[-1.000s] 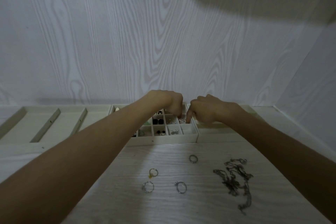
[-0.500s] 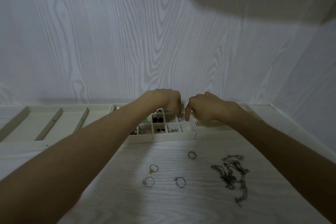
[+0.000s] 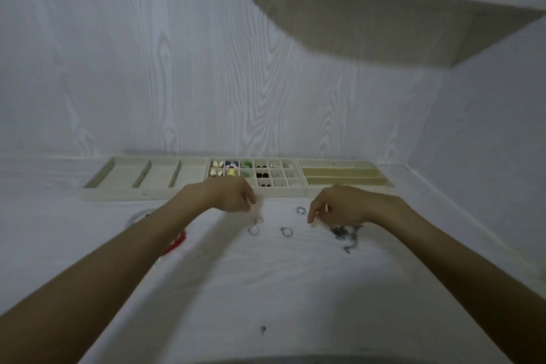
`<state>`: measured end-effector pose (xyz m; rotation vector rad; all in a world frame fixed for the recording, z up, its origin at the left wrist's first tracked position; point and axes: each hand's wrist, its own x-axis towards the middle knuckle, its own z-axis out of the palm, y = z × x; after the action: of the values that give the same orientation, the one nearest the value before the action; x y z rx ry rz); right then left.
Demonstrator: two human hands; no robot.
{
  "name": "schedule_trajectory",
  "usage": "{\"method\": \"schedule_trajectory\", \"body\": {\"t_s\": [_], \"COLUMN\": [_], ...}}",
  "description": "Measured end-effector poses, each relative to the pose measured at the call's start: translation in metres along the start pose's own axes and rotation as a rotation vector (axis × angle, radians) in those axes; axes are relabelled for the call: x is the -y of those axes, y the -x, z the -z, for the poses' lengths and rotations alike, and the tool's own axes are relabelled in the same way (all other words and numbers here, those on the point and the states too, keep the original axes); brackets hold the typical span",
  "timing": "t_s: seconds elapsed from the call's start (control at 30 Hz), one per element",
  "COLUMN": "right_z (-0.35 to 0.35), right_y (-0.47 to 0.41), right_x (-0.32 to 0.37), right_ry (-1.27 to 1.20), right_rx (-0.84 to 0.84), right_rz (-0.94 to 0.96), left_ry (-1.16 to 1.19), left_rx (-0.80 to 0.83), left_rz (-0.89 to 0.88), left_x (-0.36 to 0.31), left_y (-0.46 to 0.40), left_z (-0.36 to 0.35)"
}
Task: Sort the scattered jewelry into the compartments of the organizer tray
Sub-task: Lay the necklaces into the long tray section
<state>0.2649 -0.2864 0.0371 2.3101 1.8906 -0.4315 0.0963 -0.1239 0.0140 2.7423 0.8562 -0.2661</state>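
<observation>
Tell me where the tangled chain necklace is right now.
In the head view the tangled chain necklace lies loose on the table, right of centre, just under the right hand and right of the loose rings.

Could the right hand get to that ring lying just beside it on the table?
Probably yes. The right hand hovers over the table, and the ring lies in the open just off its fingertips, with nothing between them or on top of it.
</observation>
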Motion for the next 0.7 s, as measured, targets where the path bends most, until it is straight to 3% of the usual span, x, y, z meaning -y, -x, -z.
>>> {"method": "schedule_trajectory", "body": {"t_s": [0.3,0.5,0.6,0.7], "right_z": [-0.062,-0.070,-0.070,-0.071], "right_y": [0.012,-0.016,-0.026,-0.037], "right_x": [0.020,0.034,0.037,0.037], "right_ry": [0.049,0.025,-0.074,-0.101], "right_rx": [0.007,-0.183,-0.270,-0.290], "right_rz": [-0.030,-0.035,-0.029,0.015], "left_ry": [0.057,-0.098,-0.020,0.128], "left_rx": [0.065,-0.188,-0.174,-0.276], "left_rz": [0.043,0.010,0.031,0.086], "left_x": [0.011,0.012,0.011,0.010], "left_y": [0.040,0.040,0.037,0.022], "left_z": [-0.044,-0.068,-0.059,-0.058]}}
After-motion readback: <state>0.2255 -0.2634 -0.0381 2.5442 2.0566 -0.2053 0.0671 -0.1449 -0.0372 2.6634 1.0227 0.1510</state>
